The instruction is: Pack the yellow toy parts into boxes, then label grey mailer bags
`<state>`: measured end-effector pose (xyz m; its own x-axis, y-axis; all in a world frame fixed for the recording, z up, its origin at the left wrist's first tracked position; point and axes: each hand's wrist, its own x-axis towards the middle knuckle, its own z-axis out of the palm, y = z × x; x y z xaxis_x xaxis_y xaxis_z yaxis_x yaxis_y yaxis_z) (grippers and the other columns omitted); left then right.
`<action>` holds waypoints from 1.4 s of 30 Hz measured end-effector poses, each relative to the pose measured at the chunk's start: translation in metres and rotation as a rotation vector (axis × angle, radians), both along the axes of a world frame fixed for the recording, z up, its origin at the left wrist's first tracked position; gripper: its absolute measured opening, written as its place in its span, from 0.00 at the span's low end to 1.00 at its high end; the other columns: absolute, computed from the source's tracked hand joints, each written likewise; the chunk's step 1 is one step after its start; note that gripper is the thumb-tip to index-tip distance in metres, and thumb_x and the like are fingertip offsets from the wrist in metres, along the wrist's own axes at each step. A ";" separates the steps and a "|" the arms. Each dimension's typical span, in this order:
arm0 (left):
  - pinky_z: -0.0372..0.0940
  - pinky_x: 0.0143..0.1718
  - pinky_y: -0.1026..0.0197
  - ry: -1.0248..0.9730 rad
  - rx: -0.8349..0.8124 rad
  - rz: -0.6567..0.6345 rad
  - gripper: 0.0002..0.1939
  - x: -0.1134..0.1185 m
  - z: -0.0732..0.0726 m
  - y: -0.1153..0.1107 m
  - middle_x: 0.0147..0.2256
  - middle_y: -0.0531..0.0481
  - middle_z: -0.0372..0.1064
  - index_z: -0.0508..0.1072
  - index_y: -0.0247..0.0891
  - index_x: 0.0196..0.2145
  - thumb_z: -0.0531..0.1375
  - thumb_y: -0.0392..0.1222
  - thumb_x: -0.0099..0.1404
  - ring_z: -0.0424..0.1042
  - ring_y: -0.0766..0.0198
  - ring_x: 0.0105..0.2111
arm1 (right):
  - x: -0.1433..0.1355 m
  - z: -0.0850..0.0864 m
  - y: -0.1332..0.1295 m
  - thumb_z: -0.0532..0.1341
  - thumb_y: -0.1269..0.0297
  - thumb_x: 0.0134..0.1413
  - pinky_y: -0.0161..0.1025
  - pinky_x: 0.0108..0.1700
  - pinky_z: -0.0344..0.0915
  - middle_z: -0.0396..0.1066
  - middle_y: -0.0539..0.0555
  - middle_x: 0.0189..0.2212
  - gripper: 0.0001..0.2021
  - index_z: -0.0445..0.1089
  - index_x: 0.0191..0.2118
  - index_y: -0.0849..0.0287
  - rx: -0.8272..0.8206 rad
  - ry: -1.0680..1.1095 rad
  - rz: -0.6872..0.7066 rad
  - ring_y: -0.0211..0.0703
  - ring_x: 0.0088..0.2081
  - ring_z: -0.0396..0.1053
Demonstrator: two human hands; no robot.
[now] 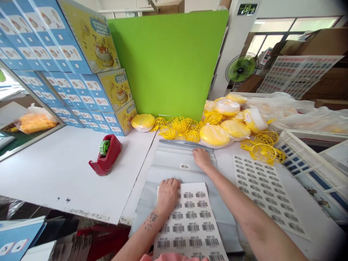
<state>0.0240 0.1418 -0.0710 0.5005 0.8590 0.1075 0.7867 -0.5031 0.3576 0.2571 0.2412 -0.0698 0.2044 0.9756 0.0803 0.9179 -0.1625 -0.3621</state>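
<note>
My left hand (pixel 168 194) lies on the upper left corner of a sheet of barcode labels (pixel 191 217), its fingers resting close together over the edge. Under the sheet is a stack of grey plastic bags (pixel 163 170). A single barcode label (pixel 184 166) sits on the top bag. My right hand (pixel 201 158) rests on the bags near their far edge, to the right of that label, fingers bent. Whether its fingertips grip the plastic is hard to make out.
A red tape dispenser (pixel 106 156) stands left, before stacked blue boxes (pixel 78 87). Yellow baskets (pixel 179 125) and wrapped yellow items (pixel 214 135) line the back, below a green panel (pixel 168 61). At right are another label sheet (pixel 268 192) and a white crate (pixel 307 174).
</note>
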 end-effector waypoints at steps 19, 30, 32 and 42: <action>0.55 0.41 0.55 -0.004 -0.006 -0.004 0.11 0.000 0.000 0.001 0.33 0.50 0.69 0.68 0.39 0.34 0.48 0.33 0.70 0.67 0.60 0.35 | 0.006 0.013 -0.007 0.57 0.77 0.51 0.45 0.55 0.57 0.69 0.61 0.50 0.09 0.74 0.31 0.61 0.147 -0.164 0.243 0.51 0.54 0.62; 0.56 0.40 0.56 -0.006 -0.008 -0.006 0.11 0.000 0.002 0.000 0.33 0.51 0.69 0.68 0.39 0.34 0.48 0.32 0.70 0.67 0.61 0.35 | -0.003 0.021 -0.027 0.57 0.71 0.58 0.39 0.39 0.62 0.76 0.59 0.37 0.16 0.65 0.53 0.63 0.054 -0.068 0.140 0.49 0.40 0.72; 0.56 0.40 0.56 -0.004 0.000 -0.007 0.11 0.000 0.002 0.001 0.33 0.50 0.69 0.68 0.39 0.34 0.48 0.33 0.70 0.67 0.60 0.35 | -0.005 0.030 -0.033 0.56 0.69 0.59 0.40 0.36 0.61 0.76 0.58 0.33 0.19 0.62 0.56 0.63 0.042 -0.067 0.121 0.51 0.36 0.73; 0.52 0.37 0.54 -0.035 0.103 -0.266 0.11 -0.002 0.053 -0.035 0.33 0.51 0.66 0.67 0.41 0.35 0.47 0.33 0.71 0.62 0.59 0.34 | -0.007 0.092 -0.095 0.59 0.67 0.57 0.34 0.39 0.61 0.74 0.52 0.31 0.08 0.75 0.31 0.56 -0.077 0.074 0.543 0.42 0.36 0.70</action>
<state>0.0220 0.1067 -0.0183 0.7013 0.6816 0.2087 0.6101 -0.7253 0.3189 0.2502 0.1460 0.0223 -0.3273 0.9449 0.0092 0.8497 0.2986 -0.4345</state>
